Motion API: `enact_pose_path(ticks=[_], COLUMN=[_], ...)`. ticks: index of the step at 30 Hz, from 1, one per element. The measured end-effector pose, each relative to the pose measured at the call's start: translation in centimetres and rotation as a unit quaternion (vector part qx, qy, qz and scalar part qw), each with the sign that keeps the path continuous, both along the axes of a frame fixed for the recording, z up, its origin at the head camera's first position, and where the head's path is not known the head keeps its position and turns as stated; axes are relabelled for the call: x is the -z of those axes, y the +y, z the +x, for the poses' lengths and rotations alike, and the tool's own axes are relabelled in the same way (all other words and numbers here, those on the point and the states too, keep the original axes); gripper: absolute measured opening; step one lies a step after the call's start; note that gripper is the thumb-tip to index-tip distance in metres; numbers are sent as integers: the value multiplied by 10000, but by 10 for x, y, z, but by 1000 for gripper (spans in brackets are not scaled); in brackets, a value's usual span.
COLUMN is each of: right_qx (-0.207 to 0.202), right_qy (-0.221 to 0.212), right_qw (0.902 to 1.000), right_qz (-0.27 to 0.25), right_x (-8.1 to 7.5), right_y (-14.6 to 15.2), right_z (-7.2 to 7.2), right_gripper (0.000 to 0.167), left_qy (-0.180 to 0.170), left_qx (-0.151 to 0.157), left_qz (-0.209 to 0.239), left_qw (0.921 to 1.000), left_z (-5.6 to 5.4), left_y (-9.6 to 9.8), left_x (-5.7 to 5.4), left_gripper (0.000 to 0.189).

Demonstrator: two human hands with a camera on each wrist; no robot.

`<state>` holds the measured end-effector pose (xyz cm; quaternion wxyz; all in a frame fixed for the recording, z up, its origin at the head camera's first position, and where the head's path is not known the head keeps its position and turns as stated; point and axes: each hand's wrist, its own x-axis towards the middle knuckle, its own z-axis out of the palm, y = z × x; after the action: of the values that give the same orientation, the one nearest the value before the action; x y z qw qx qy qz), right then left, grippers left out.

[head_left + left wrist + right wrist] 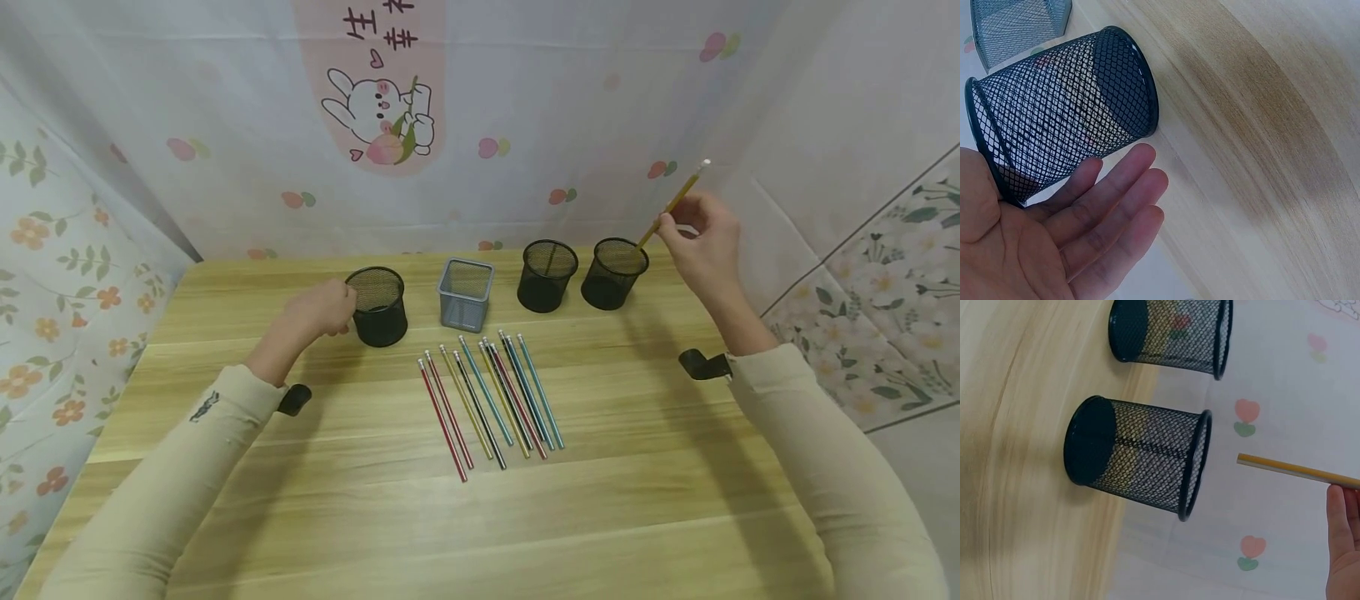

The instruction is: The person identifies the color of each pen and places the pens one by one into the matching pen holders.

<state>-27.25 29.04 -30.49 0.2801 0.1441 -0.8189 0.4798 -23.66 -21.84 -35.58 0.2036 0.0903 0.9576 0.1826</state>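
In my right hand (pixel 705 242) I pinch a yellow pencil (pixel 681 198), its white eraser end up and tilted to the right. Its lower end is near the rim of the far-right black mesh pen cup (pixel 609 279); the right wrist view shows that end of the pencil apart from the cup's mouth. My left hand (pixel 1094 231) is beside the far-left black mesh pen cup (pixel 381 321), its fingers loosely extended along the cup's side and its thumb near the rim. Whether it touches the cup I cannot tell.
Between those cups stand a grey square mesh pen cup (pixel 463 308) and another round black mesh cup (pixel 542 287). Several red, yellow, black and blue pencils (pixel 468 408) lie in a loose row on the wooden table (pixel 420 533). A printed curtain (pixel 247 125) hangs behind the table.
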Motion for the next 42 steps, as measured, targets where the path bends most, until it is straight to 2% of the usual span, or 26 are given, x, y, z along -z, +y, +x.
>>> enact_pose_path(ticks=[7, 13, 18, 29, 42], right_qx=[-102, 60, 190, 86, -273], right_qy=[-138, -252, -458, -608, -681], right_qw=[9997, 9986, 9955, 9906, 9807], right_qz=[152, 470, 808, 1226, 1813], right_x=[-1, 16, 28, 45, 60], right_y=[-9, 1, 6, 6, 5], right_z=[3, -14, -20, -27, -30], right_gripper=[15, 16, 15, 16, 12], left_qy=[-10, -50, -65, -59, -92], left_qx=[-179, -241, -179, -293, -311], left_qz=[60, 82, 32, 49, 10], left_qw=[9998, 9997, 9998, 9995, 9995], left_z=[1, 1, 1, 0, 1], left_y=[0, -2, -1, -1, -1], left_x=[-1, 0, 1, 0, 0], left_gripper=[45, 47, 46, 48, 50])
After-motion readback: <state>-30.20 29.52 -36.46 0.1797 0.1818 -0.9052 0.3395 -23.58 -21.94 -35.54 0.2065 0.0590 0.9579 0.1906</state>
